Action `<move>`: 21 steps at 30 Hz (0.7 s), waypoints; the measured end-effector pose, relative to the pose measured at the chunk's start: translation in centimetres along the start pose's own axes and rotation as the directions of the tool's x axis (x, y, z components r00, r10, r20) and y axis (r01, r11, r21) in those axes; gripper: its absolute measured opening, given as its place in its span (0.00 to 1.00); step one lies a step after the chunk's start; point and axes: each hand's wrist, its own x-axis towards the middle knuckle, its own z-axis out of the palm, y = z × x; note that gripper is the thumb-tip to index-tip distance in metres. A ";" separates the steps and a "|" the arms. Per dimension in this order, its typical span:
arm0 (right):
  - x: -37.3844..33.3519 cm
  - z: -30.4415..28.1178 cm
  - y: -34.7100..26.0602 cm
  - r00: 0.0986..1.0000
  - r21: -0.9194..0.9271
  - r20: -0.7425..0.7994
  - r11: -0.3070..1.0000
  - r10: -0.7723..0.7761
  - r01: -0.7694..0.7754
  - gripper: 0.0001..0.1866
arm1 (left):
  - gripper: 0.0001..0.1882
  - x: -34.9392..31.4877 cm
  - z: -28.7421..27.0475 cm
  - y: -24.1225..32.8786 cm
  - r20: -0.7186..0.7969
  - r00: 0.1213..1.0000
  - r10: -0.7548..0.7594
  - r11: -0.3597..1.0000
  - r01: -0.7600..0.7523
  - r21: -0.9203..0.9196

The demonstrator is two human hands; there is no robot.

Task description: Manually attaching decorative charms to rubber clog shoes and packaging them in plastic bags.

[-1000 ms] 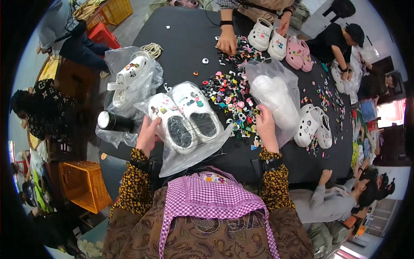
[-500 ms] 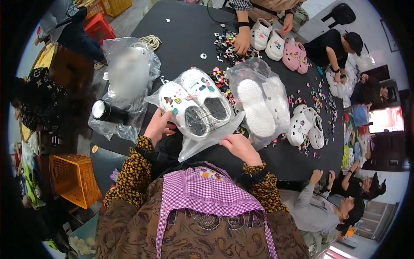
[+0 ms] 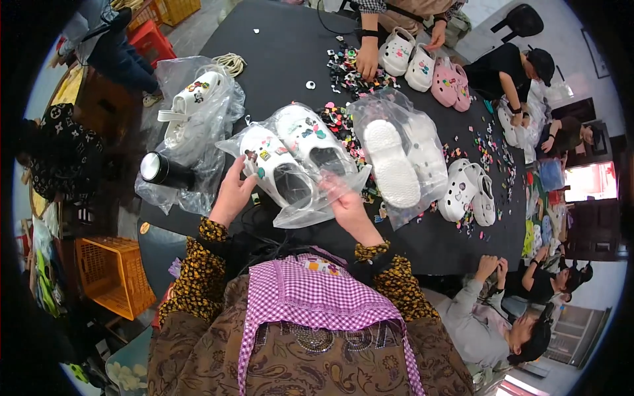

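A pair of white clogs (image 3: 267,155) with colourful charms lies in a clear plastic bag (image 3: 304,216) in front of me, the heel ends and the bag's mouth toward me. My left hand (image 3: 232,190) grips the bag at the left clog's outer side, thumb and fingers closed on the film there. At the near right, my right hand (image 3: 347,204) holds the bag's open end; its fingers lie partly behind the clear film at the right clog's heel. A second bagged pair of white clogs (image 3: 391,165), one sole up, lies just right.
Charms (image 3: 340,122) lie heaped and scattered across the black table (image 3: 277,39). A black-lidded jar (image 3: 165,170) stands on plastic at left, near a white clog (image 3: 198,92). White clogs (image 3: 460,191) sit at right. A co-worker's hand (image 3: 368,59) reaches into the charms beyond.
My right hand has moved up and left, carrying the bag's open end toward the clogs' heels. My left hand has shifted slightly left along the clog's side.
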 end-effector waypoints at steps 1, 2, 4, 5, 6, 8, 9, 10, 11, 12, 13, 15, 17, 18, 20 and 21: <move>0.3 0.4 0.6 0.997 -0.236 0.013 0.968 -0.078 0.079 0.20 | 0.29 0.0 0.2 0.0 -0.003 1.000 0.003 1.000 -0.003 -0.002; 0.4 0.7 1.1 0.997 -0.238 0.014 0.968 -0.082 0.083 0.20 | 0.29 0.1 0.4 0.0 0.027 0.998 0.054 0.998 -0.055 0.041; 1.2 1.9 1.1 0.999 -0.621 -0.005 0.783 -0.051 0.036 0.24 | 0.30 0.1 0.5 -0.3 0.080 0.986 0.145 0.980 -0.154 0.127; 1.5 2.5 1.1 0.999 -0.653 -0.039 0.756 0.027 -0.046 0.29 | 0.30 0.1 0.6 -0.4 0.095 0.982 0.164 0.969 -0.178 0.169; 2.0 2.8 0.9 0.999 -0.652 -0.036 0.757 0.023 -0.041 0.29 | 0.30 0.0 0.8 -0.5 0.089 0.982 0.165 0.969 -0.178 0.171; 2.9 3.4 0.6 0.999 -0.815 -0.034 0.580 -0.023 -0.015 0.29 | 0.29 -0.4 1.0 -0.5 0.101 0.982 0.163 0.963 -0.180 0.199; 3.1 3.8 1.2 0.999 -0.814 -0.031 0.581 -0.028 -0.009 0.29 | 0.29 -0.6 1.0 -0.8 0.114 0.981 0.154 0.960 -0.176 0.219; 3.3 3.8 2.3 0.997 -0.829 -0.028 0.559 -0.076 0.019 0.28 | 0.29 -0.6 1.0 -0.4 0.113 0.980 0.161 0.958 -0.183 0.219; 3.5 3.8 3.4 0.992 -0.843 -0.024 0.537 -0.124 0.047 0.27 | 0.29 -0.6 0.9 -0.1 0.151 0.972 0.180 0.955 -0.210 0.209; 3.8 3.6 4.6 0.991 -0.843 -0.024 0.536 -0.130 0.050 0.27 | 0.29 -0.5 0.6 0.3 0.186 0.962 0.197 0.951 -0.234 0.200; 4.0 3.3 5.4 0.990 -0.859 0.050 0.500 -0.131 0.110 0.24 | 0.29 -0.4 0.4 0.7 0.183 0.962 0.202 0.950 -0.238 0.200; 3.9 3.2 5.1 0.997 -0.790 -0.067 0.613 -0.050 -0.022 0.16 | 0.23 0.0 -0.5 1.8 0.154 0.981 0.118 0.973 -0.145 0.179; 3.1 1.9 7.2 0.956 -0.840 -0.025 0.525 -0.293 0.139 0.15 | 0.17 0.6 -0.9 3.0 0.051 0.991 0.124 0.982 -0.130 0.137; 2.9 1.4 7.6 0.856 -0.870 0.041 0.403 -0.515 0.284 0.13 | 0.17 1.4 -1.8 1.7 0.014 0.982 0.188 0.977 -0.188 0.104; 2.3 1.3 4.8 0.931 -0.901 0.083 0.373 -0.354 0.222 0.14 | 0.16 1.9 -3.5 1.9 -0.040 0.985 0.166 0.983 -0.162 0.083; 1.7 0.3 4.2 0.947 -0.881 0.076 0.423 -0.314 0.210 0.14 | 0.16 2.1 -3.4 3.2 -0.042 0.987 0.152 0.988 -0.150 0.047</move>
